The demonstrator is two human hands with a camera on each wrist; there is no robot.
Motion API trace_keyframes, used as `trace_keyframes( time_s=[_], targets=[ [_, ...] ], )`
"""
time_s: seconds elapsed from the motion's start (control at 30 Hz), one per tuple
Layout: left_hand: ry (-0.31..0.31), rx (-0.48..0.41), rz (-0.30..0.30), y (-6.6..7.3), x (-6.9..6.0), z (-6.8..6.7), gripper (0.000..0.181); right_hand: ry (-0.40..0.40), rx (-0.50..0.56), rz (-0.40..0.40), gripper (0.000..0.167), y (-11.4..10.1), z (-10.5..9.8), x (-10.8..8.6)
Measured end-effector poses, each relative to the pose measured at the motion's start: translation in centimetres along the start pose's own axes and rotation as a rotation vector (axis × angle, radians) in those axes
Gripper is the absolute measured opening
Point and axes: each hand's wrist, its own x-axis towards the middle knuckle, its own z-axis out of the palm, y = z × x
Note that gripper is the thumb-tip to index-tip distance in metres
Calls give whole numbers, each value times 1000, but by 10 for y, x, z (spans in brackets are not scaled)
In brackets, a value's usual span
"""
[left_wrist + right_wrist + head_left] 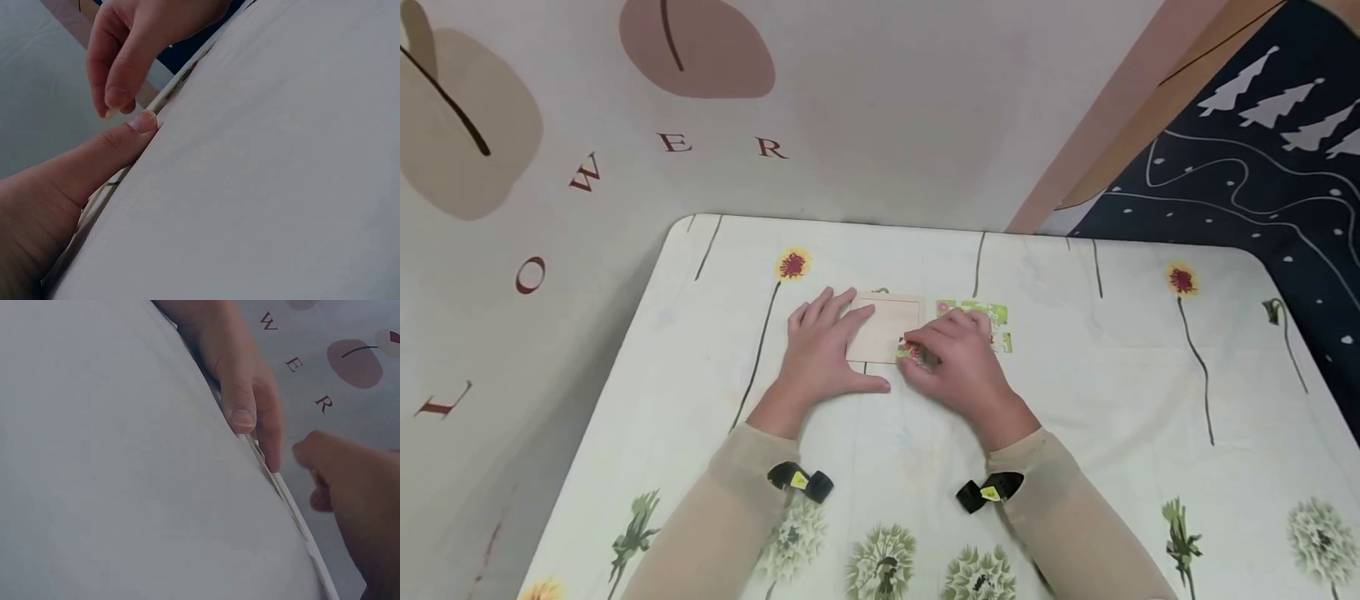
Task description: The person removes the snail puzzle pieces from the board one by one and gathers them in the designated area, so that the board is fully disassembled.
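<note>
A shallow wooden puzzle tray [883, 325] with a raised rim lies flat on the table. My left hand [822, 350] rests along its left side, fingers spread and thumb stretched out below the near edge. Over the tray's near right corner, my right hand [961, 360] pinches a small printed puzzle piece [913, 350] between thumb and fingers. More green printed puzzle pieces [997, 314] lie just right of the tray, partly covered by that hand. The left wrist view catches the left thumb [144, 122] low at the tabletop. Whether the held piece touches the tray, I cannot tell.
A white cloth with printed flowers covers the table [1097, 358]. Behind the table stands a pale wall covering [880, 167] with letters, and a dark one [1232, 183] with white trees is at the right. Both sleeves carry black wrist devices [800, 481].
</note>
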Motion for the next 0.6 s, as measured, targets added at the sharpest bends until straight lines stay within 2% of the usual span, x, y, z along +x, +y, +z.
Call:
trace_keyframes(
  time_s=[0.1, 0.23, 0.43, 0.6],
  targets=[
    [-1, -3, 1, -1, 0, 0, 120, 46, 32, -27, 22, 0, -6, -1],
    [0, -7, 2, 0, 1, -1, 120, 67, 34, -44, 22, 10, -18, -10],
    [6, -20, 7, 0, -1, -1, 116, 110, 80, -105, 19, 34, -42, -36],
    [17, -26, 6, 0, -2, 0, 110, 94, 133, -90, 20, 55, -66, -59]
  ],
)
